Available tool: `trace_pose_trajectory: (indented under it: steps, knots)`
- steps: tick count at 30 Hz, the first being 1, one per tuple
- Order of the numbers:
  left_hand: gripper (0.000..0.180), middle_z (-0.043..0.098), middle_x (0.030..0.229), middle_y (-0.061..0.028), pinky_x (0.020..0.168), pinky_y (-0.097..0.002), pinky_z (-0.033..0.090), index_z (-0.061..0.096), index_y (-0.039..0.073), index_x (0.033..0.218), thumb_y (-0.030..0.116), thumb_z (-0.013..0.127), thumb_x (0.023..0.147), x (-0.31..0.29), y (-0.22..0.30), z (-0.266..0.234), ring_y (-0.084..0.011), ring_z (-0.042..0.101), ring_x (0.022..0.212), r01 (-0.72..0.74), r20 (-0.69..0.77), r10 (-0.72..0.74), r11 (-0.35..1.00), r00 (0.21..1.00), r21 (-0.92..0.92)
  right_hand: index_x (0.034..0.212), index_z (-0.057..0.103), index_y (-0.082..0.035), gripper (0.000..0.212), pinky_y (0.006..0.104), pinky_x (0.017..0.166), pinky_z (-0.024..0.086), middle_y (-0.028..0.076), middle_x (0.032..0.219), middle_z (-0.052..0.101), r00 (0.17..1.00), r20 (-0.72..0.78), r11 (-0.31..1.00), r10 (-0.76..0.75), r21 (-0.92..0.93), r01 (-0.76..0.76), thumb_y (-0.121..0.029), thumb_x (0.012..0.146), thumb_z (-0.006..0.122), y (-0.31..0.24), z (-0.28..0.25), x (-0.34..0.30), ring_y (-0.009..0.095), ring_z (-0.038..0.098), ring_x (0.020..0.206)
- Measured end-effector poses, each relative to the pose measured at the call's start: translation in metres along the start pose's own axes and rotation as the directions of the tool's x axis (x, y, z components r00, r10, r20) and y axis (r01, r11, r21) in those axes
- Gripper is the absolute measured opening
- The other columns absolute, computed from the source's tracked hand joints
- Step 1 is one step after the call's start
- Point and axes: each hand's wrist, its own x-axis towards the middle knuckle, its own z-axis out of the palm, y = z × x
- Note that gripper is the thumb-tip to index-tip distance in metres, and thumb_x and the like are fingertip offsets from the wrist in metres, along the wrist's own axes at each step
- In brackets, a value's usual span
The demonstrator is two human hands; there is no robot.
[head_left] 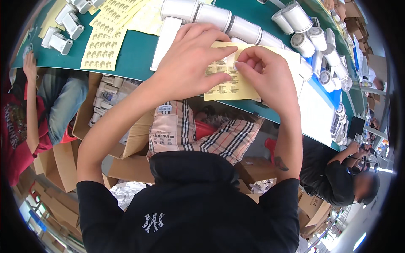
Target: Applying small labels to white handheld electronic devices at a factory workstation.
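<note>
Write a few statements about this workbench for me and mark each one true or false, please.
1. The left hand and the right hand are both bare. True.
2. The right thumb and index finger are spread wide apart. False: their tips are close together, over a yellow label sheet.
3. A row of white cylinders lies beyond that label sheet. True.
4. The cylinders lie on a red table. False: the tabletop is green.
5. More yellow sheets lie to the left of the left hand. True.
</note>
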Motion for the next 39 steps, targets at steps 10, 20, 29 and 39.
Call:
trace_pose_trajectory:
  steps: [10,20,29,39]
  knots:
    - [0.049,0.053,0.124,-0.0088,0.103,-0.0418,0.029,0.062,0.010,0.119,0.026,0.073,0.074,0.002,0.002,0.001,-0.0307,0.040,0.122,-0.011,0.034,0.010,1.000,0.999,0.020,0.089,0.060,0.002,0.008,0.0194,0.064,0.044,0.000,0.078,0.058,0.991,0.122,0.912,0.048,0.401,-0.093,-0.003,0.084,0.063,0.011,-0.015,-0.018,0.006,0.052,0.070]
    - [0.028,0.057,0.109,-0.0085,0.085,-0.0276,0.043,0.064,0.004,0.109,0.002,0.064,0.081,0.003,0.003,-0.001,-0.0200,0.057,0.096,0.190,-0.115,-0.226,0.946,0.967,-0.263,0.087,0.060,0.000,0.008,0.0193,0.060,0.041,0.000,0.078,0.059,0.970,-0.071,0.795,0.231,0.589,-0.146,-0.001,0.080,0.063,0.101,-0.084,-0.084,0.005,0.054,0.068]
    - [0.025,0.062,0.110,-0.0082,0.086,-0.0236,0.045,0.061,-0.005,0.112,-0.004,0.060,0.087,0.000,-0.005,0.007,-0.0126,0.058,0.099,0.205,-0.203,-0.344,0.841,0.917,-0.501,0.083,0.060,0.001,0.008,0.0201,0.062,0.043,-0.001,0.077,0.058,0.981,0.074,0.787,0.182,0.587,-0.190,-0.002,0.077,0.065,0.138,-0.087,-0.094,0.006,0.052,0.069]
    - [0.035,0.062,0.115,-0.0118,0.089,-0.0244,0.046,0.058,-0.003,0.120,-0.003,0.062,0.085,0.000,0.002,0.008,-0.0138,0.058,0.104,0.314,-0.253,-0.456,0.837,0.853,-0.448,0.082,0.062,-0.001,0.009,0.0186,0.064,0.041,-0.004,0.074,0.055,0.991,0.118,0.842,0.060,0.528,-0.114,-0.007,0.079,0.067,0.155,-0.089,-0.089,0.002,0.048,0.069]
